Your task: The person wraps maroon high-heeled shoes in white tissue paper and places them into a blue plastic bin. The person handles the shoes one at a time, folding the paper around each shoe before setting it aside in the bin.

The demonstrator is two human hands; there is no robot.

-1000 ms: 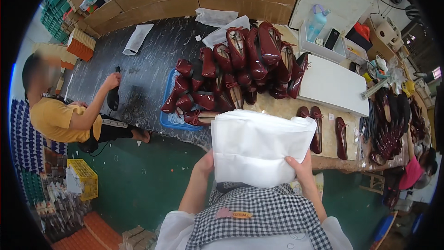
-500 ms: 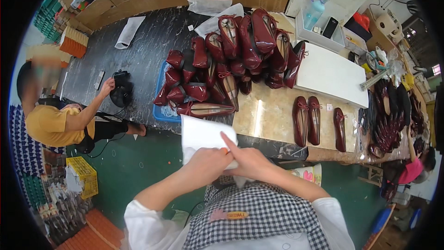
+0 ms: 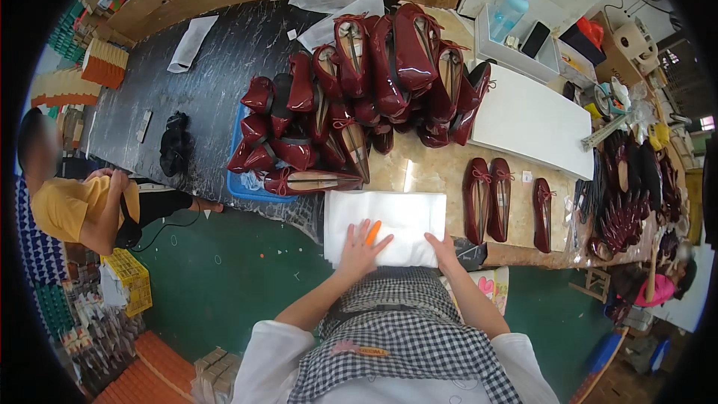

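Observation:
A stack of thin white sheets lies at the near edge of the workbench, right in front of me. My left hand rests on top of it, fingers spread, with an orange cover on one finger. At the right edge of the stack, my right hand grips it, thumb on top; the other fingers are partly hidden. Beyond the sheets is a heap of glossy dark-red ballet flats, some of them in a blue basket. A pair of flats and a single flat lie to the right.
A white box sits behind the flats on the right. At the far right, more dark-red shoes crowd the bench. A person in yellow stands at the left, near a black object and a yellow crate.
The white sheets now lie flat on the bench edge instead of tilted in my hands. My hands have moved apart. The person at left has drawn an arm back from the black object.

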